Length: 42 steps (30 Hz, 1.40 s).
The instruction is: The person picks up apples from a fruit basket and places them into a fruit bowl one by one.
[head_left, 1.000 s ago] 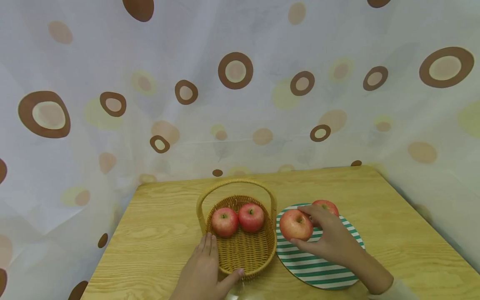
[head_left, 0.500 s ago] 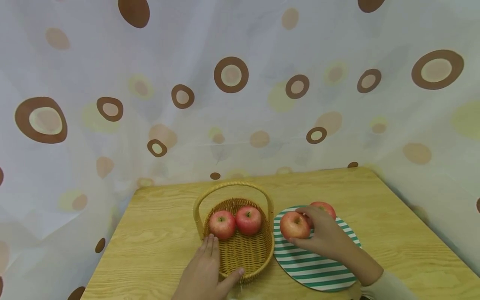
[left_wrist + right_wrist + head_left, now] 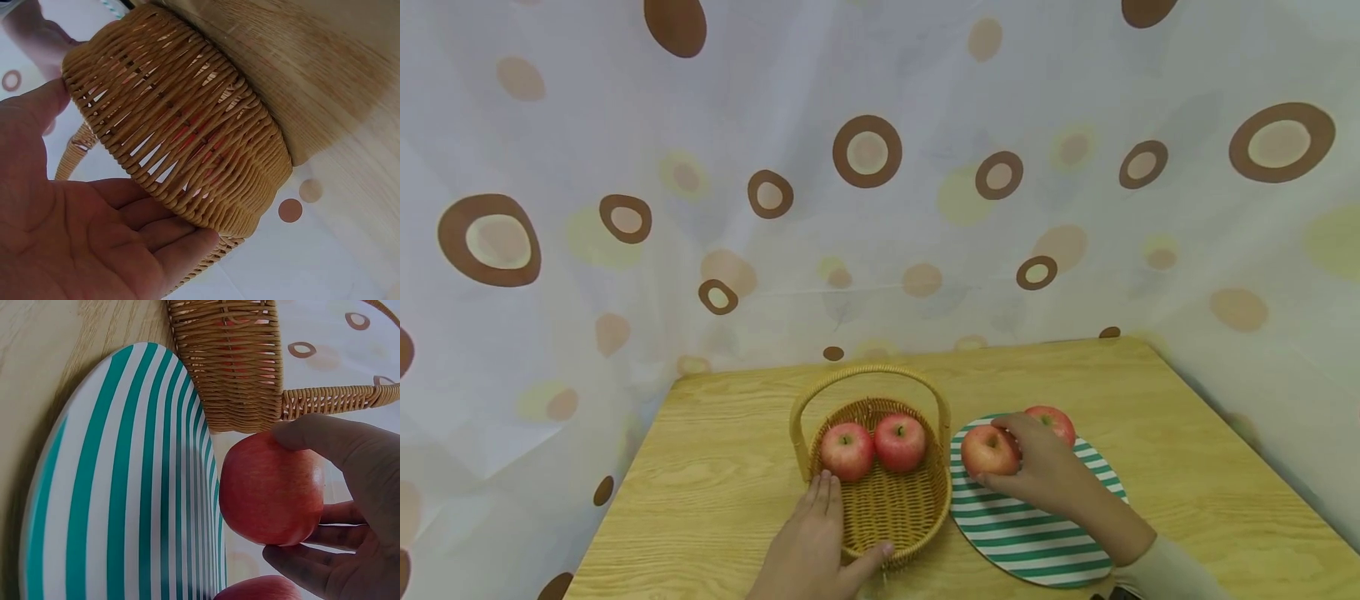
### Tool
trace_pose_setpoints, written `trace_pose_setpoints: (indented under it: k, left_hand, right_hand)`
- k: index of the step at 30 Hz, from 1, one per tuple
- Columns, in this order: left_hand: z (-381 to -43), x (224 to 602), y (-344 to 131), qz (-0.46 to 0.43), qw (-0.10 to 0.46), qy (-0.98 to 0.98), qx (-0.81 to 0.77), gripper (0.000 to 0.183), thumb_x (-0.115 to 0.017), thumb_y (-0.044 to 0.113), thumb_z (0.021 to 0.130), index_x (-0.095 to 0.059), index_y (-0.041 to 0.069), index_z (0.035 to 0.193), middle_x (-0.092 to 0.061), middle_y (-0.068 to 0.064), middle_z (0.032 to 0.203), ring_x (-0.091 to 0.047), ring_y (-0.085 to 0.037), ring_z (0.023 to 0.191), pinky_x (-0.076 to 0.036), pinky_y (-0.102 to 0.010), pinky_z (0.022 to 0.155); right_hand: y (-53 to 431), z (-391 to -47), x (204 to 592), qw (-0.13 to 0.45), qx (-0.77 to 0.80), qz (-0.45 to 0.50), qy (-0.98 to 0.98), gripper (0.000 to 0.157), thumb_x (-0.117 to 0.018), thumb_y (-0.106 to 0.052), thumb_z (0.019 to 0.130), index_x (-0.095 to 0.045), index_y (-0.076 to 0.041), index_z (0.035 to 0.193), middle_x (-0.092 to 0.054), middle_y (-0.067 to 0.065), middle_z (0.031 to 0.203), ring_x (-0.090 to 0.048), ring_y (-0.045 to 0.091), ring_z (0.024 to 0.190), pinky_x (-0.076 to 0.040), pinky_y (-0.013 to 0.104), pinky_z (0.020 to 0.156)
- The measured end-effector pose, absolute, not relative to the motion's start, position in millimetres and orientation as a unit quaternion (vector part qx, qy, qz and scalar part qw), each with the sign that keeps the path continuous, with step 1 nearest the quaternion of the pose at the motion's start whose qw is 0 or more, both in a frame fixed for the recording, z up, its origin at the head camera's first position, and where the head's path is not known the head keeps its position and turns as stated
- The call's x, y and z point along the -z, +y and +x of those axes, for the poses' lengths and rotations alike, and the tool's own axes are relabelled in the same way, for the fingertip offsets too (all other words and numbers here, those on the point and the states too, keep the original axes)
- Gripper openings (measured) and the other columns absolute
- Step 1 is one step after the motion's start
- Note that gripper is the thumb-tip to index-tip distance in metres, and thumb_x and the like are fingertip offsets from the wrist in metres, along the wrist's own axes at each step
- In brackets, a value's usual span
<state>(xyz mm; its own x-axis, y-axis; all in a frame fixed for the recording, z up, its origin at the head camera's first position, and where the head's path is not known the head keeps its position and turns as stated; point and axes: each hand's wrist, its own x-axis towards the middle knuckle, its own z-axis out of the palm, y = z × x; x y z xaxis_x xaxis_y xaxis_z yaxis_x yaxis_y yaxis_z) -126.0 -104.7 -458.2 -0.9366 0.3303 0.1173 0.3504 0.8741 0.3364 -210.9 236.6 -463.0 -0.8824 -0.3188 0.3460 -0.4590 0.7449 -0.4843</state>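
Note:
My right hand [image 3: 1048,471] grips a red apple [image 3: 988,451] between thumb and fingers, over the left part of a round green-and-white striped plate [image 3: 1033,546]. A second apple [image 3: 1054,423] sits at the plate's far side, partly hidden behind that hand. To the left stands a wicker basket [image 3: 891,517] with a tall handle, holding two apples [image 3: 900,442] side by side at its back. My left hand [image 3: 812,537] rests against the basket's near left side, fingers extended along the wall. In the left wrist view its thumb [image 3: 47,100] touches the rim.
The wooden table [image 3: 722,467] carries the basket and plate close beside each other. A white curtain [image 3: 820,292] with brown and yellow spots hangs behind the table and along both sides. The basket handle [image 3: 872,371] arches above the rim.
The right hand has lowered slightly with the apple, bringing it closer to the plate. The left hand stays on the basket; the head view has shifted a little.

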Motion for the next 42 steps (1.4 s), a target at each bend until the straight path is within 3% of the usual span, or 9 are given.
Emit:
trace_pose_setpoints:
  k: [20,42]
  left_hand:
    - [-124.5,459.9,-105.2,-0.18,0.032,-0.967,0.175,0.109,-0.057,0.074,0.097,-0.047,-0.024,0.145,-0.049,-0.042,0.151,-0.048,-0.051,0.146,-0.044,-0.058,0.119]
    - [-124.6,457.9,-107.0,-0.176,0.014,-0.966,0.189,0.111,-0.057,0.075,0.097,-0.045,-0.023,0.147,-0.046,-0.042,0.154,-0.045,-0.051,0.149,-0.043,-0.06,0.119]
  right_hand:
    - [229.6,-223.3,467.2,0.09,-0.289,0.211,-0.929,0.074,-0.093,-0.04,0.081,-0.064,0.002,0.135,-0.069,0.014,0.128,-0.069,0.029,0.11,-0.061,0.046,0.085]
    - [228.1,-228.1,465.6,0.11,-0.234,0.206,-0.944,0.073,-0.092,-0.035,0.083,-0.063,0.006,0.135,-0.068,0.02,0.13,-0.069,0.037,0.114,-0.061,0.054,0.09]
